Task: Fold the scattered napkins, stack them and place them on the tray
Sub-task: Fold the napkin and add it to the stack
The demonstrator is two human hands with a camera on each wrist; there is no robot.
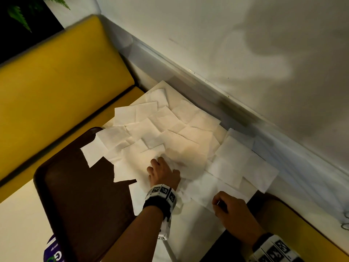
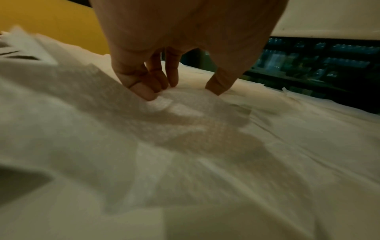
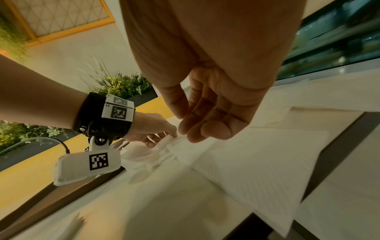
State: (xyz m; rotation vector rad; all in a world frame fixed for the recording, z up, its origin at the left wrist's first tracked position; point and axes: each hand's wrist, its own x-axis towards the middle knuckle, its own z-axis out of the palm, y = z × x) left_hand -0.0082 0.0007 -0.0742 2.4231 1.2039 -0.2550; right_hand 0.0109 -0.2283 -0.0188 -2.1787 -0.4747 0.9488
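Note:
Several white napkins (image 1: 170, 129) lie unfolded and overlapping across the white table; a few hang over the far corner of the dark brown tray (image 1: 79, 195) at the left. My left hand (image 1: 162, 171) is on the pile beside the tray. In the left wrist view its curled fingers (image 2: 148, 92) and thumb bunch up a napkin (image 2: 185, 104) between them. My right hand (image 1: 228, 207) hovers at the near edge of a flat napkin (image 1: 213, 188). In the right wrist view its fingers (image 3: 205, 129) hang loosely curled above that napkin (image 3: 246, 162), holding nothing I can see.
A yellow bench seat (image 1: 56, 82) runs behind the table at the left, and another yellow seat (image 1: 292, 224) is at the lower right. A white wall ledge (image 1: 245, 110) borders the table's far side. A purple packet (image 1: 53, 252) sits at the tray's near edge.

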